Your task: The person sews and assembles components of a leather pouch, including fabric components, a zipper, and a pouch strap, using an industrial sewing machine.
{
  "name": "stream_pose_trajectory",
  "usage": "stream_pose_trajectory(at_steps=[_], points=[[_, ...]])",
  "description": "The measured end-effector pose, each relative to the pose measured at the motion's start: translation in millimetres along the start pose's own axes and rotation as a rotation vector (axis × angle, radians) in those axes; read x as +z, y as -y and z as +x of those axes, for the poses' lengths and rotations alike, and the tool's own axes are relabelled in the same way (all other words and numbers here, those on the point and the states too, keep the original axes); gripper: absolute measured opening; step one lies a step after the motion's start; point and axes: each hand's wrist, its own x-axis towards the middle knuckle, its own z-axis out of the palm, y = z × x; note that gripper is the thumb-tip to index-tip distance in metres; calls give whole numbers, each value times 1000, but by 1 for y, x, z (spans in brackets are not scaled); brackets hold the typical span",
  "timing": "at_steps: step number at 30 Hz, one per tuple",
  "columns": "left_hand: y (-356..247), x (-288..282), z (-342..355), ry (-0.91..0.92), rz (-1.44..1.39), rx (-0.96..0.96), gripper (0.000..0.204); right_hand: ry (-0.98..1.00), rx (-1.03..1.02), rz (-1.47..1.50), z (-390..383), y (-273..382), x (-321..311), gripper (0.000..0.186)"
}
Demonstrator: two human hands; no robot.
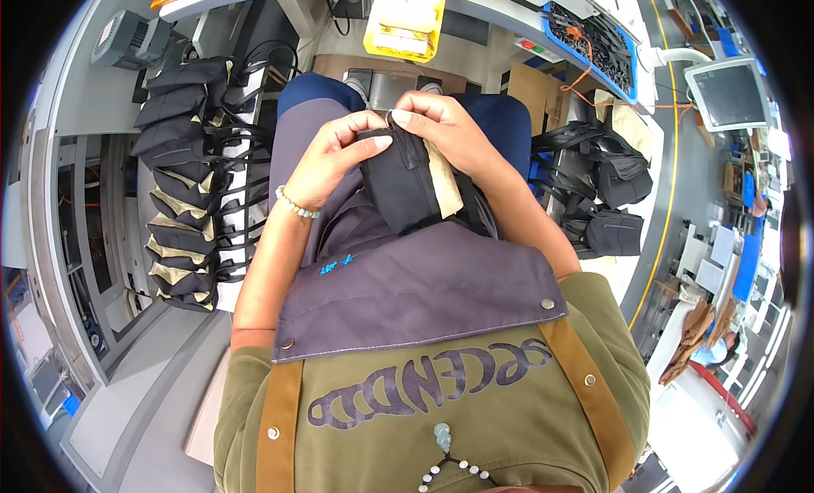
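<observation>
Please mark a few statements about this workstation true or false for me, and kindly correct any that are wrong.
1. The left hand and the right hand are both on the black bag above the lap. True.
2. The beaded bracelet is on the right wrist. False: it is on the left wrist.
3. A row of black bags lies at the person's left. True.
4. The tray at the top centre is blue. False: it is yellow.
5. The blue tray at the upper right holds small dark pieces. True.
6. The monitor is on the left side of the picture. False: it is at the upper right.
</observation>
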Motion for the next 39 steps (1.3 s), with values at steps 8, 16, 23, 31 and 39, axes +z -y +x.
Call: stream_pose_trajectory(at_steps=[8, 16, 23, 31, 39], points=[[-7, -17, -27, -359, 670, 745, 90, -533, -270, -255, -4, 81, 13, 24], [41, -23, -32, -741, 815, 784, 85, -163, -301, -47, 37, 107, 107, 27], [-20, -74, -53, -1465, -48, 855, 57, -44, -578, -721, 50, 73, 121, 57], [-80, -212, -227, -2146, 290, 1053, 67, -28, -34, -834, -2, -14, 22, 35], [-24, -321, -251, -2303, 970, 150, 102, -6, 131, -803, -14, -40, 18, 33]])
